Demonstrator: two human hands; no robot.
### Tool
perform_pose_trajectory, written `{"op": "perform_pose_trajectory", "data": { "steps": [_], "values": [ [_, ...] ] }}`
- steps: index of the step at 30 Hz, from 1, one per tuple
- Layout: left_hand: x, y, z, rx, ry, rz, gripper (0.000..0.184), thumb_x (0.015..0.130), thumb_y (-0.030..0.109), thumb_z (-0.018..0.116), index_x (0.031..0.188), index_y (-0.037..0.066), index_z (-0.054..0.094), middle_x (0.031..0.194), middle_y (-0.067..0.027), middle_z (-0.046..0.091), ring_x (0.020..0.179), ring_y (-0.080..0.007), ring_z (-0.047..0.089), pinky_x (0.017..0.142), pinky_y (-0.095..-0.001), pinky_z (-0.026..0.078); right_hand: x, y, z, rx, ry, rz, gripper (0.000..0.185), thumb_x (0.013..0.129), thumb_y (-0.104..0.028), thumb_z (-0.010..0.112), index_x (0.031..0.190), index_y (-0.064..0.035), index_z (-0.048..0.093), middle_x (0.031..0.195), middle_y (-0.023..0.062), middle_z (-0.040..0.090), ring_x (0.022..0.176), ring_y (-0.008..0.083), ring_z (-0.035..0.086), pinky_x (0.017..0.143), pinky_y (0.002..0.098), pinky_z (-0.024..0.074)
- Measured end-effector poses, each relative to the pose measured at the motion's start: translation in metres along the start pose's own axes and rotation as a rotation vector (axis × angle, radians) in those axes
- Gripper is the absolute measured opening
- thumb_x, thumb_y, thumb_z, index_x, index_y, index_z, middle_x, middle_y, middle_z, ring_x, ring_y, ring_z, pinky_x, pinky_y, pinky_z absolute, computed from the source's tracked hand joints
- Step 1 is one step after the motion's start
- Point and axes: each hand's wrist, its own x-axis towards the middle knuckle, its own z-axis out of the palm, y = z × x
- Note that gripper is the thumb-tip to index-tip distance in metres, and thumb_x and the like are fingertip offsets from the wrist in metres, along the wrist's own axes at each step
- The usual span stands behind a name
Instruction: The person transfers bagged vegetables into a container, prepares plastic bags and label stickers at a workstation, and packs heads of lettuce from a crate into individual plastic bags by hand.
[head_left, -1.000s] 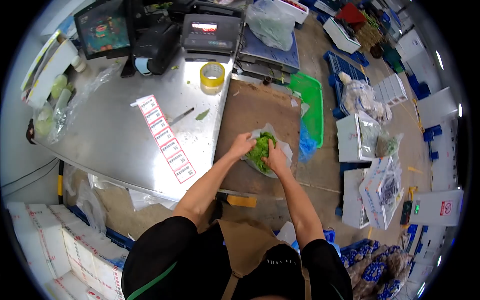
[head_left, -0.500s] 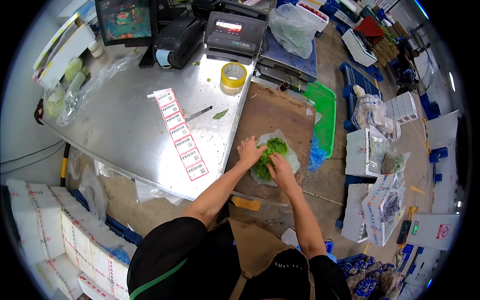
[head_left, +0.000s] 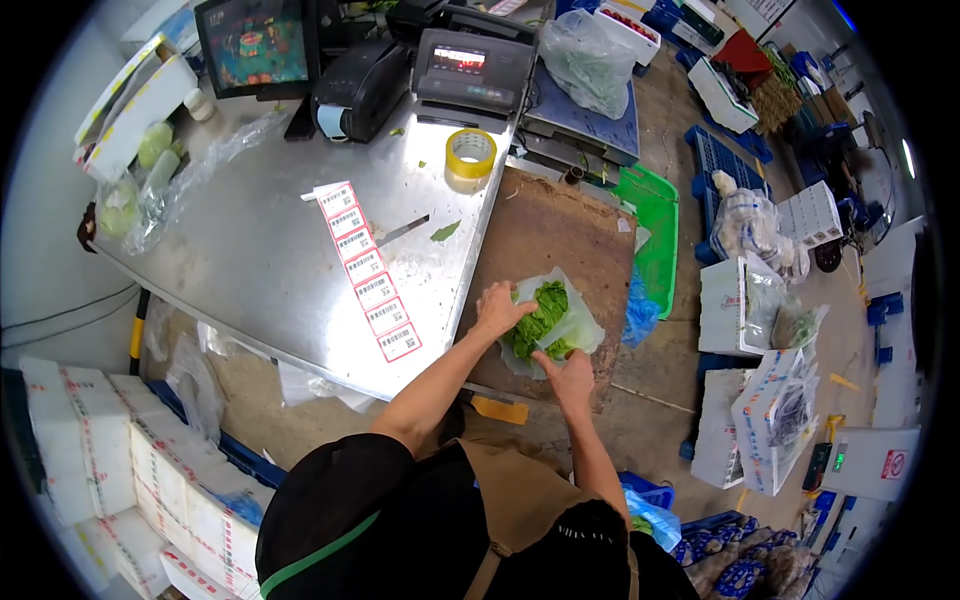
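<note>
Leafy green lettuce (head_left: 546, 308) lies on a clear plastic bag (head_left: 580, 328) spread over the brown board. At the left edge of the bag is my left hand (head_left: 500, 310), its fingers bent round the bag's edge and the thumb reaching over the leaves. My right hand (head_left: 569, 380) is closed at the near edge, thumb against the lower leaves, with bag film at its fingers. Part of the bag's left and near edges is hidden under both hands.
Left of the board (head_left: 540, 220) is a metal table (head_left: 250, 240) with a label strip (head_left: 367, 270), yellow tape roll (head_left: 470, 155), printer (head_left: 360, 90) and scale (head_left: 470, 70). A green crate (head_left: 655, 240) stands to the right, with foam boxes (head_left: 727, 308) beyond.
My right hand has moved from on top of the lettuce down to the bag's near edge. The leaves look more gathered, and more of the bag shows on the right.
</note>
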Motion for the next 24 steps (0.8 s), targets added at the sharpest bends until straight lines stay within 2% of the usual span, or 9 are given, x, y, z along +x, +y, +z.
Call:
{"op": "perform_pose_trajectory", "data": {
  "steps": [6, 8, 10, 11, 13, 16, 18, 21, 24],
  "values": [
    [0.005, -0.009, 0.011, -0.075, -0.025, -0.009, 0.043, 0.073, 0.038, 0.067, 0.095, 0.001, 0.065, 0.091, -0.0196, 0.065, 0.092, -0.0354, 0.062, 0.079, -0.0417, 0.048, 0.019, 0.014, 0.037, 0.111, 0.02, -0.106, 0.036, 0.078, -0.036, 0.064, 0.076, -0.0004, 0.063, 0.069, 0.0174, 0.061, 0.064, 0.0385, 0.06, 0.06, 0.0455, 0.0465],
    [0.008, -0.013, 0.01, -0.26, -0.029, 0.028, 0.039, 0.076, 0.035, 0.064, 0.089, -0.002, 0.064, 0.078, -0.0185, 0.066, 0.076, -0.0316, 0.065, 0.068, -0.0377, 0.05, 0.022, 0.02, 0.026, 0.177, 0.073, -0.044, 0.028, 0.08, -0.028, 0.06, 0.071, -0.0015, 0.063, 0.067, 0.0166, 0.061, 0.064, 0.0375, 0.06, 0.061, 0.0469, 0.0471],
    [0.012, -0.021, 0.015, -0.646, -0.088, 0.063, 0.027, 0.084, 0.023, 0.058, 0.076, -0.003, 0.061, 0.061, -0.0084, 0.06, 0.051, -0.0137, 0.055, 0.052, -0.03, 0.044, 0.032, 0.039, 0.004, 0.21, 0.032, 0.089, 0.021, 0.079, -0.021, 0.061, 0.083, 0.0, 0.062, 0.079, 0.0195, 0.061, 0.074, 0.0376, 0.06, 0.067, 0.0451, 0.0469],
    [0.007, -0.016, 0.01, -0.724, -0.144, 0.034, 0.026, 0.086, 0.022, 0.057, 0.077, -0.002, 0.06, 0.059, -0.006, 0.056, 0.05, -0.0128, 0.053, 0.05, -0.029, 0.043, 0.03, 0.036, -0.011, 0.143, 0.16, 0.024, 0.021, 0.078, -0.018, 0.061, 0.087, 0.0004, 0.061, 0.085, 0.0205, 0.06, 0.079, 0.0377, 0.058, 0.071, 0.0442, 0.0462],
    [-0.004, 0.003, -0.006, -0.807, -0.243, -0.007, 0.026, 0.091, 0.023, 0.052, 0.084, -0.001, 0.059, 0.056, -0.0015, 0.048, 0.048, -0.0109, 0.047, 0.048, -0.0268, 0.04, 0.029, 0.023, -0.041, 0.008, 0.414, -0.121, 0.025, 0.076, -0.012, 0.061, 0.097, 0.0013, 0.057, 0.097, 0.0226, 0.057, 0.09, 0.0378, 0.055, 0.077, 0.0424, 0.0449],
    [-0.014, 0.019, -0.01, -0.878, -0.328, -0.077, 0.026, 0.092, 0.022, 0.05, 0.087, -0.001, 0.057, 0.057, -0.0017, 0.048, 0.047, -0.0108, 0.043, 0.048, -0.0264, 0.038, 0.027, -0.004, -0.037, 0.166, 0.247, -0.522, 0.036, 0.073, -0.007, 0.062, 0.107, 0.0014, 0.051, 0.11, 0.0233, 0.05, 0.101, 0.0381, 0.049, 0.083, 0.0398, 0.0423],
    [-0.017, 0.025, -0.012, -0.941, -0.362, -0.113, 0.025, 0.093, 0.022, 0.048, 0.089, -0.002, 0.057, 0.056, -0.001, 0.046, 0.046, -0.0102, 0.04, 0.047, -0.0259, 0.035, 0.03, -0.011, 0.009, 0.295, 0.003, -0.507, 0.047, 0.072, -0.013, 0.067, 0.114, 0.0005, 0.05, 0.119, 0.0215, 0.047, 0.107, 0.0372, 0.047, 0.088, 0.0444, 0.0392],
    [-0.024, 0.034, -0.026, -1.019, -0.452, -0.164, 0.027, 0.095, 0.023, 0.047, 0.093, -0.002, 0.057, 0.055, 0.0016, 0.041, 0.045, -0.0087, 0.034, 0.046, -0.0246, 0.032, 0.032, 0.002, 0.055, -0.149, 0.112, -0.471, 0.065, 0.067, -0.021, 0.073, 0.124, -0.0052, 0.045, 0.126, 0.0207, 0.042, 0.114, 0.0386, 0.041, 0.093, 0.052, 0.0327],
    [-0.031, 0.04, -0.046, -1.039, -0.524, -0.206, 0.027, 0.095, 0.022, 0.046, 0.094, -0.003, 0.056, 0.054, 0.0037, 0.037, 0.044, -0.0074, 0.03, 0.046, -0.0238, 0.03, 0.041, 0.02, 0.043, -0.271, -0.04, -0.528, 0.083, 0.061, -0.031, 0.078, 0.132, -0.0118, 0.04, 0.134, 0.0191, 0.035, 0.121, 0.0372, 0.035, 0.095, 0.0579, 0.0255]
  ]
}}
